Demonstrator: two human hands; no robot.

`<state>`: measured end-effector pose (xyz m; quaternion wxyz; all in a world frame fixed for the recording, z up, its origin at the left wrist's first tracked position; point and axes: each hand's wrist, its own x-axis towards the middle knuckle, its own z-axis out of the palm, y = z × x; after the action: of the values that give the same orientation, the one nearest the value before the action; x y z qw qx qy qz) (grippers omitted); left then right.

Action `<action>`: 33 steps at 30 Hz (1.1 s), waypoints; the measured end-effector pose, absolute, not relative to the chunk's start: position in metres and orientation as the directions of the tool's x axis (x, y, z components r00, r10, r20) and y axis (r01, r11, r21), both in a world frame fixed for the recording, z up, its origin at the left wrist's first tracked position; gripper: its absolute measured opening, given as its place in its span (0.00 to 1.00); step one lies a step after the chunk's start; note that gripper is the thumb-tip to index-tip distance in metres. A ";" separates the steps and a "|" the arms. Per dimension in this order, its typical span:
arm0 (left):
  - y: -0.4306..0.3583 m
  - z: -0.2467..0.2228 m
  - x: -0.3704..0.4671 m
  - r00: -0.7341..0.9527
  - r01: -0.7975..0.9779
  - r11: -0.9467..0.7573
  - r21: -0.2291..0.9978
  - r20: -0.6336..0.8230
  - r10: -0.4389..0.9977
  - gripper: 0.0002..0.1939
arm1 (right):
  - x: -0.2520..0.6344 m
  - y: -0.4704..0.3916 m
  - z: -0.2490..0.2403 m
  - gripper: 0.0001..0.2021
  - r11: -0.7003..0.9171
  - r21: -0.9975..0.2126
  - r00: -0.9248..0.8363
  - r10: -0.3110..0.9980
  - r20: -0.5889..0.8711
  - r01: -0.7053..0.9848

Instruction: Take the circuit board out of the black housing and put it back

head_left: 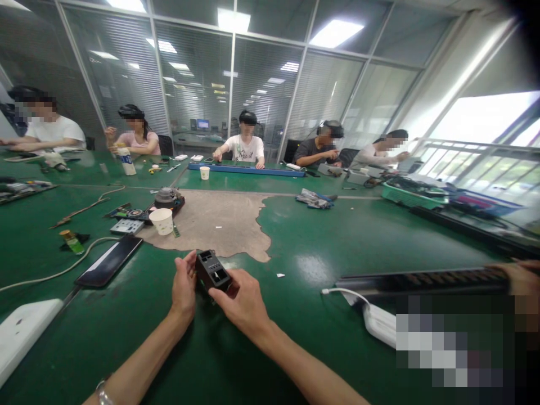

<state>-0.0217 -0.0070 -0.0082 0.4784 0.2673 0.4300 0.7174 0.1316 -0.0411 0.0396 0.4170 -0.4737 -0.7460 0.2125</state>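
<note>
A small black box-shaped device with rectangular openings in its upper face is held tilted just above the green table, in front of me. My right hand grips its right side and near end, thumb on the near edge and fingers curled round the far side. On the other side, my left hand is closed against the device's left side, its fingers partly hidden behind it. The device's underside cannot be seen. A small white scrap lies on the table to the right of my right hand.
A phone, a white power strip and a paper cup beside electronic parts lie to the left. Gloves lie ahead. At right are a long black part and a white adapter. Several people sit across the table.
</note>
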 end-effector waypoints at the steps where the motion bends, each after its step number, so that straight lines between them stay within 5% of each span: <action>1: -0.007 -0.008 -0.022 -0.399 -0.453 -0.172 0.875 -0.026 0.917 0.34 | 0.129 -0.042 0.039 0.10 0.463 -0.713 -0.203 0.883 0.423 0.527; 23: -0.006 -0.013 -0.022 -0.474 -0.334 -0.218 0.917 0.037 0.880 0.31 | 0.127 -0.051 0.014 0.20 0.433 -0.642 -0.239 0.898 0.369 0.633; 33: -0.001 -0.018 -0.021 -0.448 -0.382 -0.219 0.898 0.028 0.894 0.30 | 0.127 -0.050 0.017 0.11 0.426 -0.656 -0.257 0.904 0.343 0.623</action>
<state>-0.0215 -0.0010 -0.0176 0.4394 0.2883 0.4441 0.7256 0.1273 -0.0502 0.0171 0.3525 -0.4973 -0.7673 0.1990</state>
